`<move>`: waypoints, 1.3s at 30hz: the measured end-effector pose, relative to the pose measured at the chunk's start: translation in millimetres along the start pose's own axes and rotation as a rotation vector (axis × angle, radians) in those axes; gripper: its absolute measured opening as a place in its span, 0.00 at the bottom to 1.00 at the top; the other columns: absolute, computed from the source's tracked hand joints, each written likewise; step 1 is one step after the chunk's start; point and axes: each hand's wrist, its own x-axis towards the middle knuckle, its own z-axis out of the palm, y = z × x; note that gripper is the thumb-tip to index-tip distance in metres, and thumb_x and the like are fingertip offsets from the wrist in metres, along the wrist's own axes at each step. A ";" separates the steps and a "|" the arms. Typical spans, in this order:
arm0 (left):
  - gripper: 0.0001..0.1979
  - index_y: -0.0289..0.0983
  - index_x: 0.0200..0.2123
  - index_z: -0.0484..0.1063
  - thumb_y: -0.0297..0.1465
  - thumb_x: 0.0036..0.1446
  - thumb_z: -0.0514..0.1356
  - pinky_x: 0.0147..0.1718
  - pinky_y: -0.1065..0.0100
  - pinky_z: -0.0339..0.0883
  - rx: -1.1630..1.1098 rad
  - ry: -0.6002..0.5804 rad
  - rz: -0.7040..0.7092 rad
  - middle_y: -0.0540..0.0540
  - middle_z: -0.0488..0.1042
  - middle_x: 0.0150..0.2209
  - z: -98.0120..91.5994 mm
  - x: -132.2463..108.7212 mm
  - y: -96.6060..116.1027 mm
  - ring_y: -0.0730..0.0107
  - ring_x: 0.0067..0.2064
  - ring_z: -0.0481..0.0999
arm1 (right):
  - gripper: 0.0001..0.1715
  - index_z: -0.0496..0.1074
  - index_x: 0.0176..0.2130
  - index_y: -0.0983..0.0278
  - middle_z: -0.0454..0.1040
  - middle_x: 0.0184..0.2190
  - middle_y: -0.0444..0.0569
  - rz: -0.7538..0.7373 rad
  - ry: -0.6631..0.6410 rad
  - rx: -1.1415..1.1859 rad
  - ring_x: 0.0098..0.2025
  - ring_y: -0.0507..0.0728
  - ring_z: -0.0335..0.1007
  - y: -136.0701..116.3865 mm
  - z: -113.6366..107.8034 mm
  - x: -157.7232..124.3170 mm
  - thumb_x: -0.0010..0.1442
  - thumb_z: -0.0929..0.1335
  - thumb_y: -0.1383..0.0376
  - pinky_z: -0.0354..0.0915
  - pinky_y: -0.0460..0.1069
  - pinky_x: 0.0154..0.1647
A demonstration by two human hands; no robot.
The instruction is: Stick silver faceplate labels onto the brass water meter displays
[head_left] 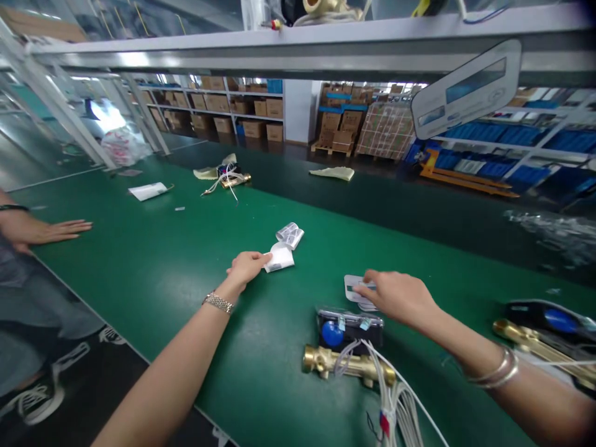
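Note:
My left hand [248, 268] pinches the edge of a curled strip of white labels [280, 258], whose printed, looped end [290, 235] rests on the green table. My right hand [398, 297] has thumb and forefinger at a small stack of grey-white panel stickers [352, 287] with cut-out windows, gripping the right side. Just below lies a black meter unit [350, 330] with a round blue sticker. Attached in front is a brass pipe fitting [342, 363], and a bundle of white cables [395, 403] trails toward me.
Another meter with a brass fitting [526, 335] lies at right. A wired brass assembly [235, 180], white paper [148, 190] and a yellowish sheet [333, 173] lie farther back. A co-worker's hand [51, 231] rests at left. Overhead runs a shelf beam [279, 54] with a hanging panel [468, 90].

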 end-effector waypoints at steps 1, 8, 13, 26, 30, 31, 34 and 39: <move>0.24 0.38 0.28 0.80 0.55 0.51 0.65 0.40 0.59 0.65 -0.062 -0.015 0.013 0.45 0.77 0.27 3.3 -1.5 1.1 0.53 0.38 0.77 | 0.21 0.79 0.42 0.63 0.81 0.41 0.61 -0.083 0.113 -0.002 0.48 0.71 0.78 -9.3 -3.9 15.7 0.69 0.65 0.51 0.70 0.63 0.49; 0.29 0.34 0.30 0.80 0.55 0.58 0.58 0.35 0.67 0.63 -0.429 -0.048 0.138 0.46 0.78 0.29 17.0 -13.4 19.0 0.65 0.33 0.74 | 0.18 0.78 0.49 0.66 0.78 0.30 0.47 -0.311 0.009 0.486 0.30 0.54 0.73 -85.1 25.4 120.5 0.66 0.70 0.56 0.70 0.49 0.34; 0.26 0.35 0.26 0.77 0.53 0.59 0.59 0.36 0.67 0.61 -0.529 0.020 0.161 0.46 0.76 0.28 26.5 -13.2 13.9 0.65 0.34 0.71 | 0.15 0.75 0.30 0.66 0.71 0.22 0.43 -0.330 0.047 0.600 0.25 0.52 0.66 -100.7 48.0 139.5 0.64 0.71 0.59 0.67 0.48 0.29; 0.23 0.36 0.24 0.76 0.47 0.62 0.60 0.35 0.67 0.58 -0.588 0.044 0.209 0.49 0.69 0.29 21.9 -14.2 12.5 0.68 0.34 0.68 | 0.06 0.84 0.40 0.56 0.72 0.55 0.55 -0.778 0.661 0.318 0.57 0.66 0.61 -113.6 41.0 134.2 0.63 0.74 0.60 0.64 0.62 0.60; 0.22 0.36 0.25 0.76 0.47 0.62 0.60 0.36 0.67 0.59 -0.605 0.030 0.214 0.48 0.71 0.30 21.0 -12.8 11.3 0.67 0.35 0.68 | 0.05 0.82 0.41 0.56 0.77 0.48 0.52 -0.832 0.605 0.309 0.57 0.67 0.60 -114.0 39.6 138.4 0.64 0.74 0.61 0.63 0.63 0.59; 0.22 0.36 0.26 0.77 0.47 0.62 0.59 0.37 0.67 0.60 -0.613 0.026 0.213 0.48 0.71 0.31 21.2 -12.2 11.1 0.67 0.35 0.68 | 0.04 0.81 0.40 0.57 0.78 0.45 0.51 -0.842 0.599 0.312 0.57 0.67 0.60 -114.0 39.4 138.5 0.64 0.74 0.61 0.63 0.63 0.58; 0.21 0.35 0.26 0.77 0.46 0.61 0.60 0.37 0.67 0.60 -0.640 0.027 0.200 0.47 0.73 0.31 22.1 -11.3 10.8 0.67 0.35 0.69 | 0.03 0.78 0.36 0.58 0.79 0.39 0.50 -0.882 0.608 0.299 0.57 0.66 0.61 -113.7 40.4 136.9 0.65 0.73 0.64 0.62 0.62 0.57; 0.23 0.34 0.27 0.76 0.49 0.59 0.60 0.35 0.67 0.61 -0.670 0.038 0.159 0.47 0.74 0.29 25.3 -14.0 13.3 0.68 0.34 0.69 | 0.07 0.77 0.36 0.58 0.80 0.43 0.49 -0.930 0.595 0.255 0.58 0.66 0.60 -114.3 44.1 131.3 0.66 0.69 0.67 0.62 0.61 0.57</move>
